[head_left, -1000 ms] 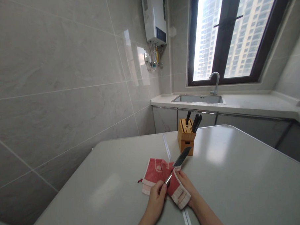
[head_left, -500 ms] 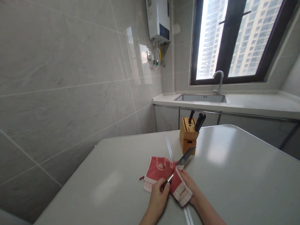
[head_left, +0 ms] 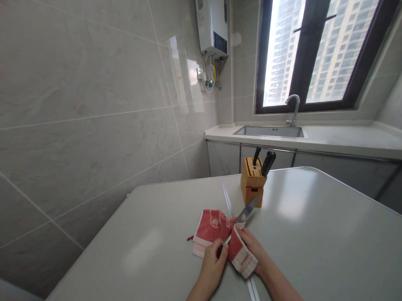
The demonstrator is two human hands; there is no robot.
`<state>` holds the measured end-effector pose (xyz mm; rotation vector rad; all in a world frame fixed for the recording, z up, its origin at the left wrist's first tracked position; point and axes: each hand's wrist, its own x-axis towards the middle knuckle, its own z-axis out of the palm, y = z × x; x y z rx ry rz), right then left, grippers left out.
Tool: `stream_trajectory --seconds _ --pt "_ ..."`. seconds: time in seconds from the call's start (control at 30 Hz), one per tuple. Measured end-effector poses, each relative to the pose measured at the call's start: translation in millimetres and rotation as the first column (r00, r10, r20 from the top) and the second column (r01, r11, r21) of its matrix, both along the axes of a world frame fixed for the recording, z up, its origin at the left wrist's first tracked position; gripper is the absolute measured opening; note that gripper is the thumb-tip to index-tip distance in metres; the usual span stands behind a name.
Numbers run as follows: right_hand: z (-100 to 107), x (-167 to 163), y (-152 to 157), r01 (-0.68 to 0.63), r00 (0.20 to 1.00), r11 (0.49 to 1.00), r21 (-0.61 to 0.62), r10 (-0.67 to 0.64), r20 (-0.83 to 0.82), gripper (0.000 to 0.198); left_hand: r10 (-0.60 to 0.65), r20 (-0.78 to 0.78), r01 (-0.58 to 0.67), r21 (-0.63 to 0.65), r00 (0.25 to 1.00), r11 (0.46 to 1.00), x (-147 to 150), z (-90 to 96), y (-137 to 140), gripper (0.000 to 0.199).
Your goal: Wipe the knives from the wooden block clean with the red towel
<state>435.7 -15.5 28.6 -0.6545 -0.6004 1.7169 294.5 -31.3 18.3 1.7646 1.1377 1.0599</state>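
My left hand [head_left: 214, 258] is closed around the dark handle of a kitchen knife [head_left: 246, 212]. The blade points away to the upper right, toward the knife block [head_left: 252, 183]. In my right hand [head_left: 253, 248] is part of a red and white towel [head_left: 211, 227], pinched up against the lower part of the blade. The rest of the towel spreads flat on the table to the left of the knife. My right fingertips are partly hidden behind the cloth. Two black-handled knives stand in the wooden block, just beyond the blade's tip.
The pale table [head_left: 153, 268] has a metal seam running through its middle. Behind it stands a counter [head_left: 347, 135] with a sink [head_left: 270, 131] and a faucet [head_left: 295, 108]. A tiled wall [head_left: 85, 84] rises on the left, and a water heater [head_left: 212, 23] hangs in the corner.
The knife has tilted slightly, and its blade catches the light differently. My right hand and the bunched towel have shifted a little; the spread part of the towel stays put.
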Motion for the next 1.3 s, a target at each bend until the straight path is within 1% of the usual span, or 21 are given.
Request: stream_trajectory --seconds 0.27,0.43,0.6,0.9,1.1,1.3 --pt "-6.3 -0.3 5.4 0.095 0.995 0.995 -0.005 -0.095 0.008 0.020 0.007 -0.061 -0.006 0.014 0.998 1.000 -1.2 -3.7 -0.4 0.032" --pt "-6.2 -0.9 5.2 0.105 0.994 0.994 -0.022 -0.105 0.016 0.022 0.014 -0.080 -0.013 0.013 0.997 1.000 -1.1 -3.7 -1.9 0.030" --pt "-2.5 -2.1 3.9 0.118 0.993 0.992 -0.032 -0.117 0.031 0.023 0.014 -0.041 -0.013 0.003 0.999 1.000 -1.3 -3.1 -1.6 0.032" --pt "1.9 -3.4 2.3 0.127 0.990 0.992 -0.027 -0.125 0.063 0.027 0.042 0.078 -0.039 -0.034 0.996 0.999 -1.0 -2.9 -1.0 0.037" --pt "0.9 -3.0 2.2 0.131 0.988 0.991 -0.021 -0.129 0.083 0.026 0.051 0.123 -0.047 -0.039 0.991 0.998 -0.7 -4.6 -1.5 0.037" --pt "-2.6 -3.3 3.6 0.136 0.987 0.990 -0.030 -0.133 0.094 0.027 0.071 0.129 -0.066 -0.037 0.989 0.997 -0.9 -4.7 -1.2 0.037"
